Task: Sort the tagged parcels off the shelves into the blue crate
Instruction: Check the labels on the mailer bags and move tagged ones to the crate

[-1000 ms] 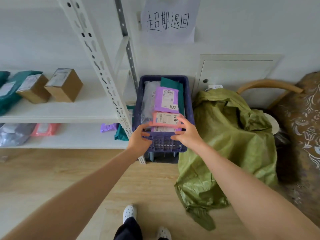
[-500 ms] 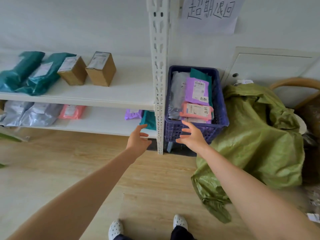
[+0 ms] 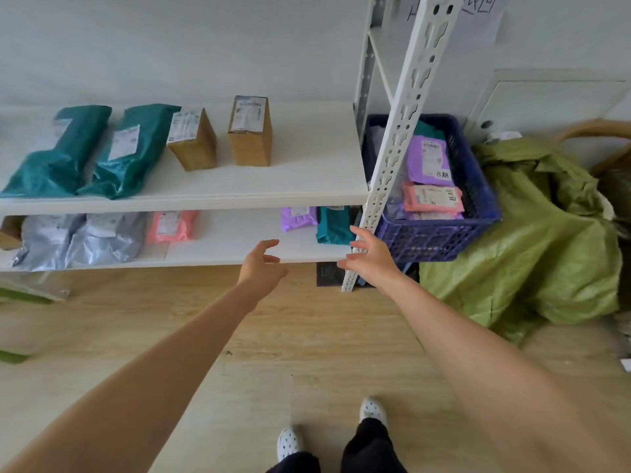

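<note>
White shelves (image 3: 300,186) stand on wood flooring (image 3: 307,336), parcels on both tiers. Right of them, the blue crate (image 3: 478,213) holds parcels. Left hand (image 3: 261,266) and right hand (image 3: 370,256) reach empty, fingers spread.

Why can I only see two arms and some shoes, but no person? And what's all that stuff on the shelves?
The camera sits on the person's head and looks forward and down, so you see what they see: their own arms and their shoes on the wooden floor. There is only this one view.

The left hand and the right hand are both open and hold nothing. They reach toward the lower shelf.

On that shelf lie grey bags, a small pink bag, a purple bag and a teal bag. The upper shelf holds two big teal bags and two cardboard boxes.

At the right stands the blue crate. It has parcels inside, with a pink packet on top. Beside it lies a green sack.
</note>
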`<state>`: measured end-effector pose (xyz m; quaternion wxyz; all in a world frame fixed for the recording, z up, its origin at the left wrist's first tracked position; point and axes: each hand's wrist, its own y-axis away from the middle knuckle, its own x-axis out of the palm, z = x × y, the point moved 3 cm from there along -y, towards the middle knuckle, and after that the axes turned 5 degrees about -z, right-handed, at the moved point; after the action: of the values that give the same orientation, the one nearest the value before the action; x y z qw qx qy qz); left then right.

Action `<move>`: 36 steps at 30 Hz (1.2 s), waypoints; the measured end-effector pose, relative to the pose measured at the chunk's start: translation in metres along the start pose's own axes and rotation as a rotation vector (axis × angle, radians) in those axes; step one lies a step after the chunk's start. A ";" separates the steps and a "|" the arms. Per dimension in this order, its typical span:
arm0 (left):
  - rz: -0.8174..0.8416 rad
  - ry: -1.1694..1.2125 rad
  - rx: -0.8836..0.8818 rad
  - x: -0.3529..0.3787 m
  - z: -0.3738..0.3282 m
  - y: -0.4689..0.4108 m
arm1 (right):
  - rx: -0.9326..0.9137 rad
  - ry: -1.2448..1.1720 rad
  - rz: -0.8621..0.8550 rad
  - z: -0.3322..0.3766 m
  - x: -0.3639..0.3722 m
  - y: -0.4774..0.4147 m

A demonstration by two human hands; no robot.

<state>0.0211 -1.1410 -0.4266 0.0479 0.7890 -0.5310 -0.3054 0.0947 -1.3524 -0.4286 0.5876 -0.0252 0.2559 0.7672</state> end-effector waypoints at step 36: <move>0.133 -0.166 0.187 0.026 0.171 -0.343 | -0.085 0.067 -0.117 -0.152 0.168 -0.278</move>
<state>0.2134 -0.9729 -0.7129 -0.0497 0.7250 -0.6104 -0.3150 0.2571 -1.2181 -0.7184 0.6209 -0.0907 0.2406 0.7405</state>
